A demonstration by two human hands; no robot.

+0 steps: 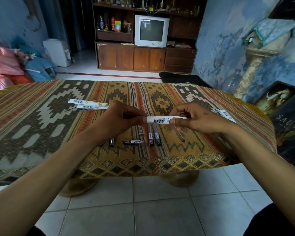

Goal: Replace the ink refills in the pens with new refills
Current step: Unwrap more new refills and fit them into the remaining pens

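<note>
Both hands hold one white refill packet (pixel 158 120) with a barcode, level above the table. My left hand (pixel 121 119) pinches its left end and my right hand (pixel 192 119) pinches its right end. Below it two dark pens (pixel 154 136) lie side by side on the patterned cloth. A short pen barrel piece (pixel 132 142) and a pen cap (pixel 111 142) lie to their left. A thin clear refill (pixel 179 134) lies under my right hand. More refill packets lie at the far left (pixel 89 104) and far right (pixel 226 114).
The low table (pixel 41 126) is covered with a woven patterned cloth and stands on a tiled floor. Dark framed pictures (pixel 286 126) lean at the right. A wooden cabinet with a television (pixel 151 31) stands at the back, and bags are piled at the left.
</note>
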